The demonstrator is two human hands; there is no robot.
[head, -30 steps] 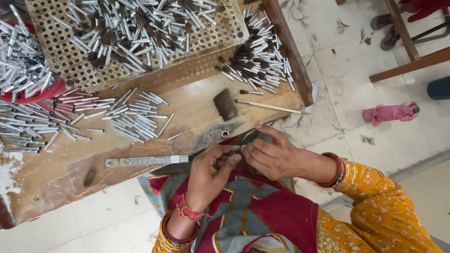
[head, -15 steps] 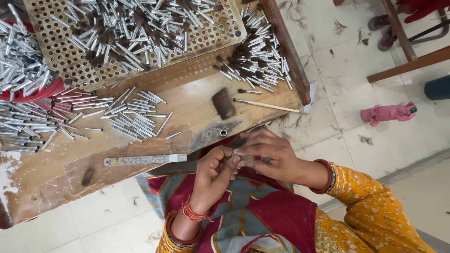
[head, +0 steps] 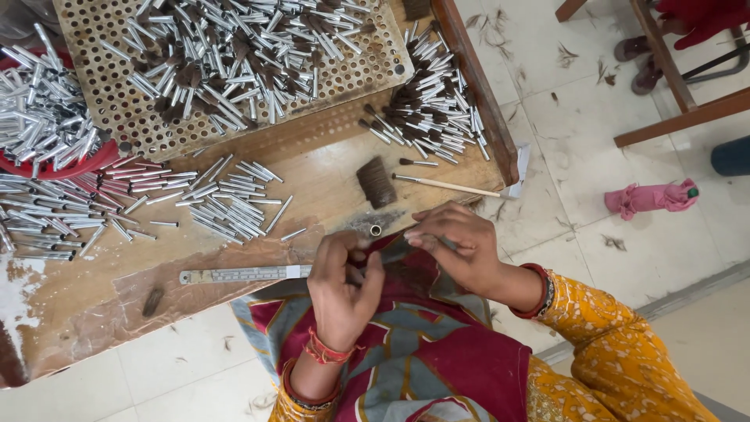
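My left hand (head: 341, 291), with red bangles at the wrist, is curled at the table's near edge, thumb pressed to the fingers on what looks like a small dark tuft. My right hand (head: 462, 252) is just to its right and pinches a thin grey metal piece (head: 400, 250) that points toward the left hand. A single silver ferrule (head: 376, 230) stands upright on the wooden table (head: 328, 176) just above both hands. A dark bristle bundle (head: 376, 181) and a thin wooden-handled brush (head: 451, 186) lie a little farther back.
A perforated tray (head: 367, 66) heaped with silver ferrules sits at the back. Loose ferrules (head: 234, 199) lie mid-table, and bristled ones (head: 426, 117) at the right edge. A metal ruler (head: 242, 274) lies along the near edge. A red bowl (head: 70, 168) of ferrules is at the left. A pink cloth (head: 648, 197) lies on the floor.
The hands were joined over one small piece at the table edge. Now they have drawn slightly apart, the left lower and the right keeping the grey metal piece.
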